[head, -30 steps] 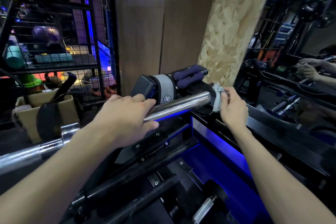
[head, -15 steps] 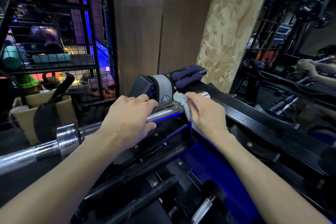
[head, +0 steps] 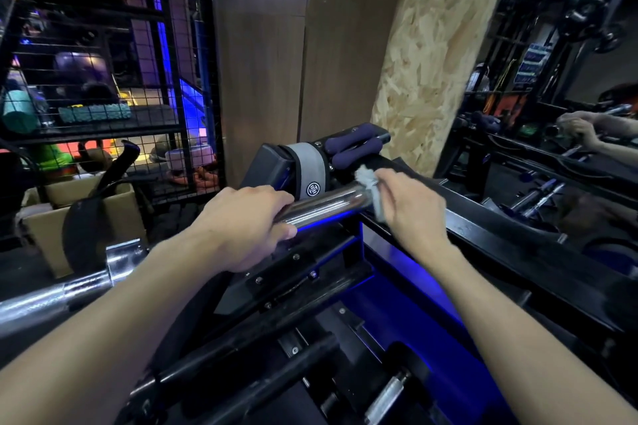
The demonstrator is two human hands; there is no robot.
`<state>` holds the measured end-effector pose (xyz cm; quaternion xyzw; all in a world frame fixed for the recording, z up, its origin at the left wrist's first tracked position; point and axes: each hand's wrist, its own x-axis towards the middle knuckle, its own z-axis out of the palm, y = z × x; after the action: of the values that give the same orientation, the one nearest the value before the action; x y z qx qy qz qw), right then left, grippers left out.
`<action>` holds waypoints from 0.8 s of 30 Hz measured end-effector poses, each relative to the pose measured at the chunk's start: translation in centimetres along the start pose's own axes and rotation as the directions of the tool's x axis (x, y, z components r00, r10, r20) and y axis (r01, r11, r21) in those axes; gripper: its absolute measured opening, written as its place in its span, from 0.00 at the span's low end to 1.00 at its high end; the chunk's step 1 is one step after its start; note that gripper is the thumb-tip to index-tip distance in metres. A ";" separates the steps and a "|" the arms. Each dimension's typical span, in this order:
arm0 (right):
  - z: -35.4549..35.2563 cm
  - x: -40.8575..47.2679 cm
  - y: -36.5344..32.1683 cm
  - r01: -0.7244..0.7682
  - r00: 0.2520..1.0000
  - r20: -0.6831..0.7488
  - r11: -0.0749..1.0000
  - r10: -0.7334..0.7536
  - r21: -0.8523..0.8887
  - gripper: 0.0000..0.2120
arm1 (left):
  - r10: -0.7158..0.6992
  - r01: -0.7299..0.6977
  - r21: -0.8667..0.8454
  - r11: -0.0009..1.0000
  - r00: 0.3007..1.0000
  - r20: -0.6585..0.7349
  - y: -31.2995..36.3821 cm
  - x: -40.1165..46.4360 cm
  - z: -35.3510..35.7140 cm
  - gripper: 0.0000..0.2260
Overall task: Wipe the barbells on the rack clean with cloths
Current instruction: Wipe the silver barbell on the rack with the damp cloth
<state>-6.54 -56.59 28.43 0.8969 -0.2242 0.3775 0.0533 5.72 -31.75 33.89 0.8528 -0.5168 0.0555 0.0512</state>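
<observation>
Across the lower half of the frame, two bare forearms reach up from the bottom corners over the black rack (head: 500, 245) and its blue-lit base. At centre left, the left hand (head: 241, 221) is curled over the chrome sleeve of the barbell (head: 328, 205), fingers wrapped over the top and clamped on it. The bar runs from the lower left edge, past a thick collar, up to its end at centre frame. Just right of centre, the right hand (head: 411, 207) pinches a small pale cloth (head: 371, 190) bunched against the very end of the sleeve, touching the steel.

Judged from this view, the bar is heavy, rigid steel that will not flex or shift easily; the polished sleeve looks slick, so the steadying grip belongs where the left hand sits, close to the working end. The cloth is light and limp; it seems to handle best wadded and wrapped round the bar rather than laid flat.

Directly beyond the sleeve sit a black block with a grey strap (head: 309, 171) and purple foam grips (head: 348, 148). Farther back, a wire-mesh shelf (head: 103, 86) of gym gear fills the upper left, a chipboard panel (head: 435, 45) rises at upper centre-right, and a mirror (head: 569, 114) at right shows reflected arms.
</observation>
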 end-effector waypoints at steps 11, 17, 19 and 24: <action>0.0 0.0 -0.1 -0.016 1.000 0.000 1.000 0.016 -0.007 0.20 | -0.020 0.025 -0.116 0.993 0.999 0.042 -0.9 0.7 0.6 0.15; 0.4 0.1 0.9 -0.175 0.984 -0.021 0.978 0.178 0.110 0.12 | 0.012 -0.005 -0.091 0.996 0.997 0.074 -0.9 0.7 0.4 0.14; 0.1 -1.4 -1.3 -0.053 0.998 -0.013 0.979 0.056 0.195 0.13 | 0.017 -0.014 -0.040 0.999 0.997 0.070 -0.7 0.7 0.4 0.14; 0.5 0.2 1.0 -0.137 0.991 -0.001 0.988 0.137 0.068 0.11 | -0.013 0.011 0.067 0.998 1.000 0.023 -0.1 0.1 0.3 0.17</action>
<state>-6.54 -57.74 28.18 0.8795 -0.2722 0.3904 -0.0027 5.83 -31.81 33.63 0.8576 -0.5102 0.0624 0.0167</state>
